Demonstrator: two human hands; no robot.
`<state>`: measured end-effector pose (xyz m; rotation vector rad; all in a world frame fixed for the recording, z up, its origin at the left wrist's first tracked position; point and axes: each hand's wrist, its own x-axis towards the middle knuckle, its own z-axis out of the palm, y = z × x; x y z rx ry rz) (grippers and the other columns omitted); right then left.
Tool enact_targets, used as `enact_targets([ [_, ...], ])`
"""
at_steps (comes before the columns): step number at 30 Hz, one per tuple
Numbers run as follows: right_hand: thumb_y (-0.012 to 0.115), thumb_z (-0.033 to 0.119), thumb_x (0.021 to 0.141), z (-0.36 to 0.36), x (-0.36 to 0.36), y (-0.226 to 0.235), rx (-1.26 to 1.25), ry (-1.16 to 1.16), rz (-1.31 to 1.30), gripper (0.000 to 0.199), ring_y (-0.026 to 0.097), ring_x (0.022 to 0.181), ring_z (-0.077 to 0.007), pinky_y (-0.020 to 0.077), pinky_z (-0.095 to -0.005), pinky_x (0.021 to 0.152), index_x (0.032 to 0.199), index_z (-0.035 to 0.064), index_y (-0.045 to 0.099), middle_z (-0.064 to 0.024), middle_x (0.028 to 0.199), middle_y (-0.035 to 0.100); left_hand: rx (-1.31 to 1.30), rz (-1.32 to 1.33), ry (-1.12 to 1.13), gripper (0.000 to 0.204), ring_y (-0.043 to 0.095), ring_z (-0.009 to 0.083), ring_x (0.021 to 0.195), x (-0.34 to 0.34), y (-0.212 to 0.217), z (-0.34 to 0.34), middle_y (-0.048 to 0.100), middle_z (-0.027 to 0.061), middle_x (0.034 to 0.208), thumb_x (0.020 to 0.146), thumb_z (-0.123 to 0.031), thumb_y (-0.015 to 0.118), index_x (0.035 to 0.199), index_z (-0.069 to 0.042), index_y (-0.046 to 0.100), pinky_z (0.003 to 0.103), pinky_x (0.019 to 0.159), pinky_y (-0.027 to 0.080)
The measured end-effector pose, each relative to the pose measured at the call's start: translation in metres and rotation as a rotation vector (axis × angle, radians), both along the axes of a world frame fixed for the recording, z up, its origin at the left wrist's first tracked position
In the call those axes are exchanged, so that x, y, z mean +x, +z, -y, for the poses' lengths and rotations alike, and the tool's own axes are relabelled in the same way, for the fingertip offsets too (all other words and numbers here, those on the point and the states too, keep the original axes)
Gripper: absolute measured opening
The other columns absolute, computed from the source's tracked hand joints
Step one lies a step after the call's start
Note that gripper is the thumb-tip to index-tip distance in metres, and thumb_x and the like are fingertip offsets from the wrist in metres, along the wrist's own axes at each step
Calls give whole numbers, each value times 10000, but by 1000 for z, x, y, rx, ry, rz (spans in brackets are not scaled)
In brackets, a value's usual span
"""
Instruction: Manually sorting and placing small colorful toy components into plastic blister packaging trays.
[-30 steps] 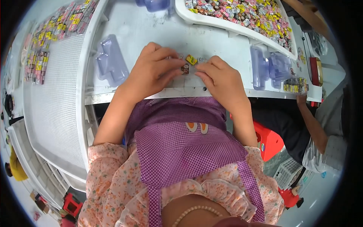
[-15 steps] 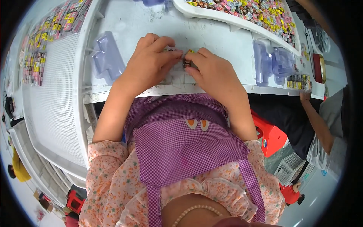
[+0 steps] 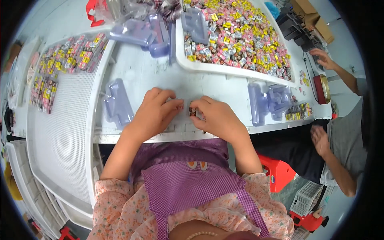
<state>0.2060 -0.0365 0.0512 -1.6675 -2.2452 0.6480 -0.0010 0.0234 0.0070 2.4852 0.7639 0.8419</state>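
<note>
My right hand (image 3: 218, 117) pinches a small dark brown wrapped block (image 3: 192, 111) between thumb and fingertips, just above the white table. Close by on its left, my left hand (image 3: 154, 111) has its thumb and fingers pressed together around a small pinkish wrapped piece (image 3: 181, 105), mostly hidden by the fingertips. A narrow gap separates the two pieces. Left of my left hand lies a translucent bluish plastic mould-shaped tray (image 3: 119, 105). Two more such trays (image 3: 259, 105) sit to the right of my right hand.
A large white bin (image 3: 224, 70) of loose wrapped pieces (image 3: 240, 38) stands at the far right. On the left, a perforated white tray (image 3: 64, 100) bears stacked rows of them (image 3: 44, 94). A co-worker's hand (image 3: 320, 140) is at the right, near a small block stack (image 3: 299, 112).
The view has tilted, so the far table and bin show more. My hands have drawn slightly apart. The co-worker's hand has left the stack at the right, and another hand appears farther back.
</note>
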Motion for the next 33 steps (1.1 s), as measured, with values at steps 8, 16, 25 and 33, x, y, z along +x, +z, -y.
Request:
enact_targets([
  [8,729,166,743,15,11,-5,33,-212,-246,289,634,780,-309,517,-380,714,992,54,633,-136,861,626,95,-186,-92,406,486,255,956,21,9,6,578,20,1114,740,-125,720,1138,-148,643,368,872,401],
  [16,692,205,777,11,17,-16,57,-221,-104,257,641,756,-294,516,-377,674,983,68,618,-124,860,628,109,-202,-105,423,487,232,943,26,10,2,574,-3,1152,723,-148,736,1137,-161,649,354,860,399],
  [25,681,190,771,22,10,-16,91,-229,-46,250,632,742,-310,515,-393,666,975,66,607,-117,845,619,161,-216,-105,284,484,217,931,16,11,4,584,-11,1075,735,-154,678,1019,-161,698,344,841,385],
  [33,684,135,773,17,18,-20,104,-194,-126,260,643,708,-265,519,-351,637,1006,44,617,-136,874,618,137,-245,-60,192,485,214,896,11,6,2,604,-47,1025,736,-126,668,923,-156,703,339,815,389],
])
